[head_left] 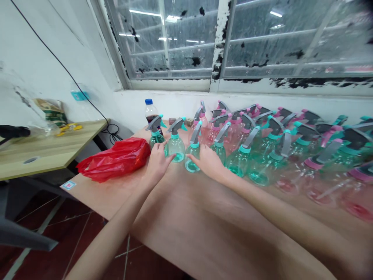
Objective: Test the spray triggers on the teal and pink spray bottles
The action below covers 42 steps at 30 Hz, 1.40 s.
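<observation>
My left hand (159, 161) is at the left side of a clear green spray bottle (176, 147), its thumb across the lower front and its fingers along the side. Just to the right, my right hand (210, 160) grips another green spray bottle (192, 155), thumb over the front and fingers partly hidden on the far side. Both bottles stand upright on the table, with grey and turquoise trigger heads. Behind my left hand is one more green spray bottle (155, 134), partly covered by the fingers.
Rows of green and pink spray bottles (258, 171) fill the table's right side up to the window wall. A crumpled red plastic bag (116, 159) lies on the left. A blue-capped drink bottle (150, 111) stands behind. Another table (58, 149) is at far left.
</observation>
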{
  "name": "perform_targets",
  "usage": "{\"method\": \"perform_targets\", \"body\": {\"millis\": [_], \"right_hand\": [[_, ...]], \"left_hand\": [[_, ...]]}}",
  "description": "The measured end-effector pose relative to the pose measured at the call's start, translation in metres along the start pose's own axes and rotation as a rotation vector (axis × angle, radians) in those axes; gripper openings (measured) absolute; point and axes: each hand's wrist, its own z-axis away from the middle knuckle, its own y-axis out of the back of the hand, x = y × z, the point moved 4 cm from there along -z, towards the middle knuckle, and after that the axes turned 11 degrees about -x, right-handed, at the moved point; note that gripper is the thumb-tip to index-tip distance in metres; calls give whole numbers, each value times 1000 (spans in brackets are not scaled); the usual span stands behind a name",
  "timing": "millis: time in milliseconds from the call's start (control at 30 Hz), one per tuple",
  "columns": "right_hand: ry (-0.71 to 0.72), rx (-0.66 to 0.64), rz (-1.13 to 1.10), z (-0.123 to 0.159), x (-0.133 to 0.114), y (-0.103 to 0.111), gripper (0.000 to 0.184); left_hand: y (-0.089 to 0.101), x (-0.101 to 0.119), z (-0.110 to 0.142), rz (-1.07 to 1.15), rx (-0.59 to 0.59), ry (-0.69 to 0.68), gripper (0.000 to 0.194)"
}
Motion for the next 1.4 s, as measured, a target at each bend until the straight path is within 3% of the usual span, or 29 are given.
{"method": "perform_targets", "body": {"millis": [100,200,333,433,567,767,867,1000,1133,1200,1400], "right_hand": [[27,-21,47,21,-5,-1,56],[73,-33,134,50,-8,-2,55],[128,22,170,96,-4,0,48],[175,96,139,128,5,6,47],[249,222,156,165,22,18,51],[291,339,224,204,56,34,65],[340,289,193,215,80,40,69],[430,78,48,220,128,44,58],[289,-5,4,221,191,39,40],[228,-20,8,223,214,32,41],[193,-53,39,226,231,14,55]], "left_hand": [[8,14,28,82,-19,10,49],[8,38,57,195,-112,-24,52],[-3,85,83,412,-269,-62,64],[-10,128,93,508,-313,-177,62],[-26,172,103,554,-385,-204,51],[-66,216,112,764,-402,-263,34],[-82,230,114,756,-409,-282,29],[-90,243,115,750,-488,-288,30],[-85,249,115,795,-486,-315,34],[-84,250,115,790,-477,-304,37],[-85,249,117,782,-454,-269,36]]}}
